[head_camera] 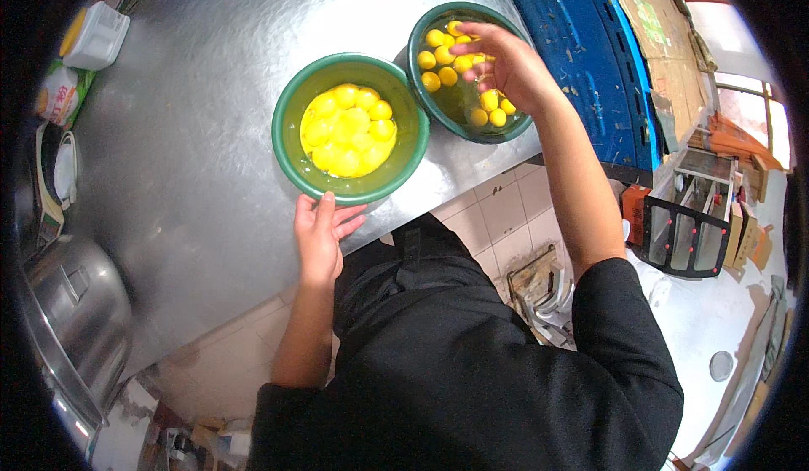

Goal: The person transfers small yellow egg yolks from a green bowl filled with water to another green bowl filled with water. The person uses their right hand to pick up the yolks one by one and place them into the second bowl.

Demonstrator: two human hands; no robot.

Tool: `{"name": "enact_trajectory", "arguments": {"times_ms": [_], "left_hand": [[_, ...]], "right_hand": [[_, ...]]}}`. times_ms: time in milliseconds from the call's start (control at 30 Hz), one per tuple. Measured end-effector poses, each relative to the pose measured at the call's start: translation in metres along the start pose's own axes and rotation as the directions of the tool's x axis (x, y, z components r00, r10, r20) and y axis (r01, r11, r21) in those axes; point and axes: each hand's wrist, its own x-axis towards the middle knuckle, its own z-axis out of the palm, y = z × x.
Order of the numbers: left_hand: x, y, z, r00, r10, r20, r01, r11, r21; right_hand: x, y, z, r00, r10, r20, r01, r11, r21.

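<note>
A green plastic bowl [282, 149] stands on the metal tabletop with a pool of egg yolks [347, 131] in its bottom. My left hand [322, 231] grips its near rim, thumb on top and fingers beneath. Touching it on the right is a second, darker green bowl [414, 82], where yolks [444, 55] float in clear egg white. Over this second bowl reaches my right hand [499, 60], fingers spread and curved. It hides part of the yolks below; no yolk shows clearly in its grasp, and fingertip contact with the liquid cannot be made out.
Left on the stainless steel table [189, 174] are a large metal pot [82, 307], a white tub with yellow lid [101, 35], a printed bag [63, 95] and what looks like a scale [50, 212]. A blue crate [575, 60] borders the right bowl. Tiled floor [499, 205] shows below the edge.
</note>
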Motion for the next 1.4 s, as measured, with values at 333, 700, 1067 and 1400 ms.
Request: {"name": "enact_trajectory", "arguments": {"times_ms": [333,700,1067,1400], "left_hand": [[0.0,0.002,0.002,1.0,0.001,-0.014,0.0,1.0,0.015],[0.0,0.001,0.001,1.0,-0.003,-0.004,0.003,1.0,0.006],[-0.001,0.003,0.004,1.0,-0.013,0.002,0.013,1.0,0.002],[-0.001,0.004,0.001,1.0,-0.017,0.011,0.016,1.0,0.003]], "right_hand": [[0.023,0.022,0.025,0.93,0.367,0.006,-0.326,0.832,-0.448],[0.04,0.043,0.018,0.824,0.557,0.102,-0.535,0.825,-0.183],[0.016,0.055,-0.004,0.92,0.131,0.368,-0.377,0.543,0.75],[-0.022,-0.013,0.0,0.885,-0.431,0.173,-0.185,0.015,0.983]]}}
